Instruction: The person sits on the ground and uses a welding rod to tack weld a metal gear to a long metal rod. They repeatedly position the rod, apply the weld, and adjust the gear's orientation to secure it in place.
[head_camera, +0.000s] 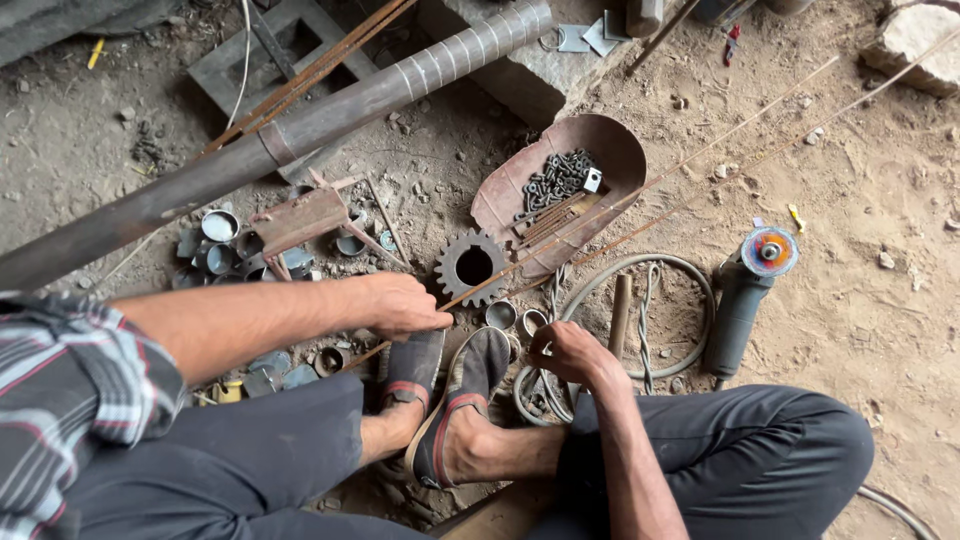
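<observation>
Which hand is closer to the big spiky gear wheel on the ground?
Left. The left hand grips a thin rusty rod just beside the gear, at its lower left. The right hand is lower down and to the gear's right, by the small metal rings.

Plaid short sleeve (70, 400) in grey and red; dark trousers (740, 450); grey slip-on shoes (470, 385).
</observation>
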